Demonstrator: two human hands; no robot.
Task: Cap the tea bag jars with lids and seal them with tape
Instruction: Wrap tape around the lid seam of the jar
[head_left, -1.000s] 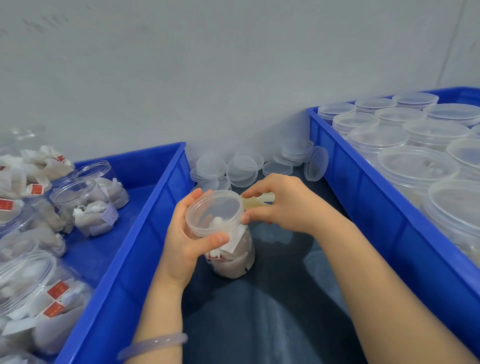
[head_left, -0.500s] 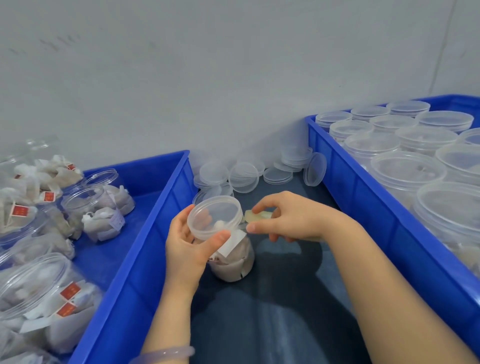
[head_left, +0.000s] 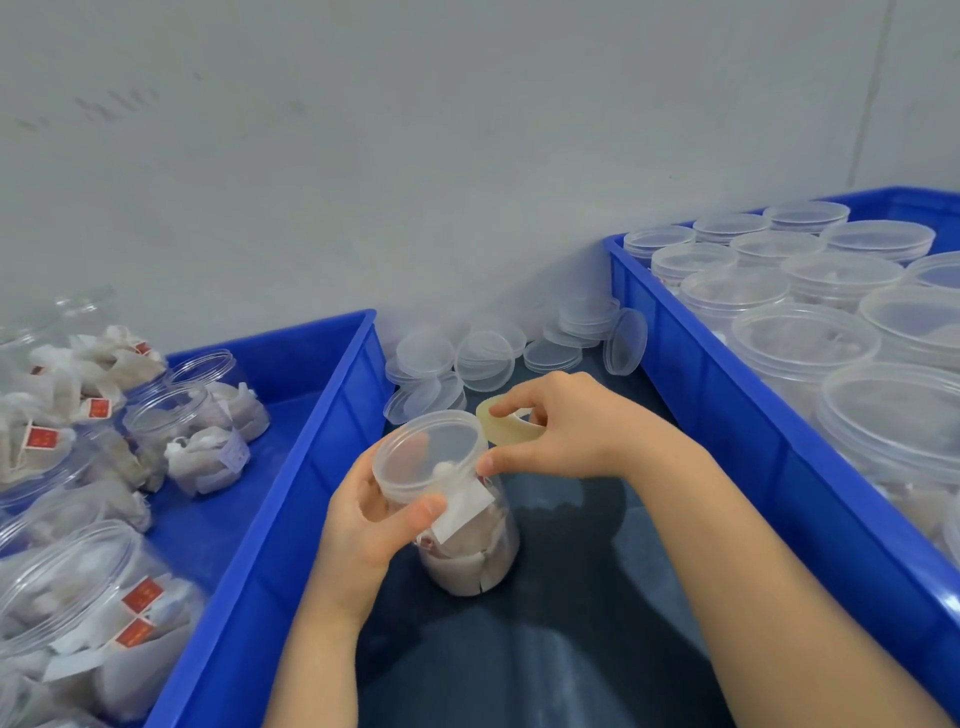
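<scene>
Seemingly tape meets jar in left hand.

Two blue rectangular plastic crates are in view: the left crate at 8 o'clock and the right crate at 3 o'clock. The right crate holds at least twelve round clear plastic jars with lids on; more are cut off by the edge. In the left crate three uncapped clear jars of tea bags show plainly, while others there blur together and cannot be counted. At 12 o'clock lie some seven loose translucent round lids, several in stacks of unclear number. At the centre are one capped jar of tea bags, one pale yellowish roll of tape, and two bare hands, the left hand and the right hand.
</scene>
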